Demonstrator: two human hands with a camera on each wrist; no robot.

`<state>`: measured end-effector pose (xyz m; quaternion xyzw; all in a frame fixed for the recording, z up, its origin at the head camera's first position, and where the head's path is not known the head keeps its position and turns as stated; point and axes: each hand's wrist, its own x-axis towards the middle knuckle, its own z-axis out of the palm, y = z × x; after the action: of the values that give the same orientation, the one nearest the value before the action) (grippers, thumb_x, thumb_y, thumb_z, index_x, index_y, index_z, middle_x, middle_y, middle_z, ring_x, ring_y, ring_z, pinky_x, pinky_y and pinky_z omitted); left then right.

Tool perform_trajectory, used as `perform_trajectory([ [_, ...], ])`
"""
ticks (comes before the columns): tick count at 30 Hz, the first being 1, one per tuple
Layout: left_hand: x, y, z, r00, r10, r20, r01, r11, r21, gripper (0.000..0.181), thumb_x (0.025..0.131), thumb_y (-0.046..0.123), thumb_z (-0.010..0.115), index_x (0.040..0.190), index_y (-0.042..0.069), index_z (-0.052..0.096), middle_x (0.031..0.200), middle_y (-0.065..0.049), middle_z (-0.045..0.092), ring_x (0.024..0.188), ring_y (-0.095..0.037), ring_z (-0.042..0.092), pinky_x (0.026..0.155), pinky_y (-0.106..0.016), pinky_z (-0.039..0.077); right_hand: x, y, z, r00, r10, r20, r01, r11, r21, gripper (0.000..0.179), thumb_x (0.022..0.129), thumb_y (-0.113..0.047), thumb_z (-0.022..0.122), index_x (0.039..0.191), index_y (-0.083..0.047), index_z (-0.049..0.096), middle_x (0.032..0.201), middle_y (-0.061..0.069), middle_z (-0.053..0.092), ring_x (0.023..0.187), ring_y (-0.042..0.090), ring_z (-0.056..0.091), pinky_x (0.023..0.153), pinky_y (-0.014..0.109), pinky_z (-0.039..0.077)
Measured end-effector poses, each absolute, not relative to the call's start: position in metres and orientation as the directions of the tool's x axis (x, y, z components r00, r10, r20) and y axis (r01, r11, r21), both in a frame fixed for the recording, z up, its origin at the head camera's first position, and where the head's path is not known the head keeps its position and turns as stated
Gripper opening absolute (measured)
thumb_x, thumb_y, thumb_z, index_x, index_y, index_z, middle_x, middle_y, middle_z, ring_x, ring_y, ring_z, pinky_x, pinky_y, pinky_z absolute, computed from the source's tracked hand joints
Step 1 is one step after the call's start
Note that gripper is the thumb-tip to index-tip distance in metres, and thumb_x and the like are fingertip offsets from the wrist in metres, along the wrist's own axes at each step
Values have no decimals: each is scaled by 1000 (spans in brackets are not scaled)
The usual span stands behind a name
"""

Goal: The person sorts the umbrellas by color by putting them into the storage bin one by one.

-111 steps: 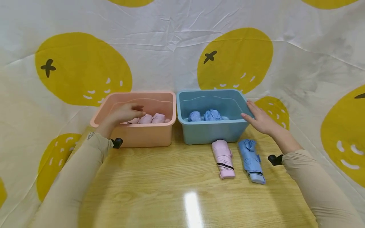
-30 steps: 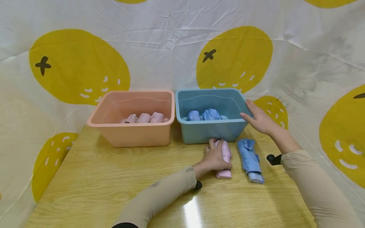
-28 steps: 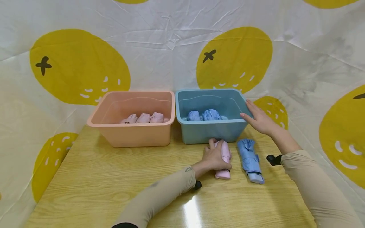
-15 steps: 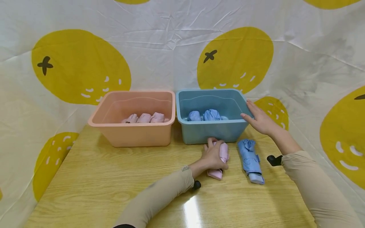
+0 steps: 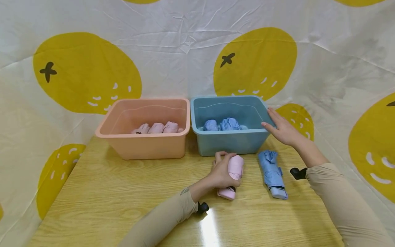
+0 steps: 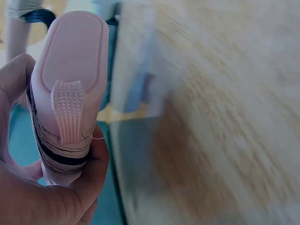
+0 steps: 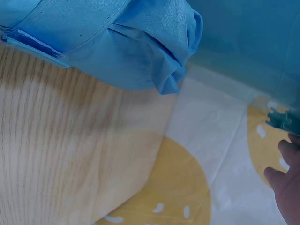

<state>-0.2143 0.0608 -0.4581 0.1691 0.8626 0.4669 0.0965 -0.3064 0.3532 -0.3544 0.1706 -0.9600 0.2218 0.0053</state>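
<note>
My left hand (image 5: 223,172) grips a folded pink umbrella (image 5: 235,167) in front of the blue bin (image 5: 231,144). In the left wrist view the thumb and fingers wrap the umbrella's fabric (image 6: 61,161), and its pink handle end (image 6: 72,49) with a woven strap faces the camera. My right hand (image 5: 284,129) rests on the blue bin's right rim, its fingers extended. Below that hand a folded blue umbrella (image 5: 272,175) lies on the table, and it looms large in the right wrist view.
Left of the blue bin stands a pink bin (image 5: 154,146) with several folded pink umbrellas (image 5: 156,128) inside. Two blue umbrellas (image 5: 229,124) lie in the blue bin. The wooden table (image 5: 123,192) reaches forward of both, and a patterned cloth (image 5: 172,68) hangs behind.
My left hand went from the pink bin to the pink umbrella on the table and grasped it. Hand and umbrella have since shifted left, away from the blue umbrella. My right hand stays on the rim.
</note>
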Motion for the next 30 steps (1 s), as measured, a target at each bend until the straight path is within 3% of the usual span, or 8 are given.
perform_trajectory([
  [14, -198, -1, -421, -919, 378, 116, 244, 311, 919, 108, 61, 9, 87, 157, 25, 41, 151, -10, 18, 111, -30, 49, 81, -36, 53, -309, 355, -356, -941, -329, 80, -331, 844, -422, 82, 110, -47, 44, 167, -6, 1, 174, 14, -6, 158, 45, 0, 121, 69, 6],
  [30, -198, -85, -362, -943, 214, 254, 307, 267, 914, 109, 60, 2, 85, 158, 20, 40, 153, -14, 14, 135, -34, 37, 96, -43, 48, -309, 355, -356, -938, -336, 88, -341, 842, -418, 82, 110, -46, 44, 166, -3, 2, 174, 16, -4, 158, 44, 1, 124, 64, 1],
])
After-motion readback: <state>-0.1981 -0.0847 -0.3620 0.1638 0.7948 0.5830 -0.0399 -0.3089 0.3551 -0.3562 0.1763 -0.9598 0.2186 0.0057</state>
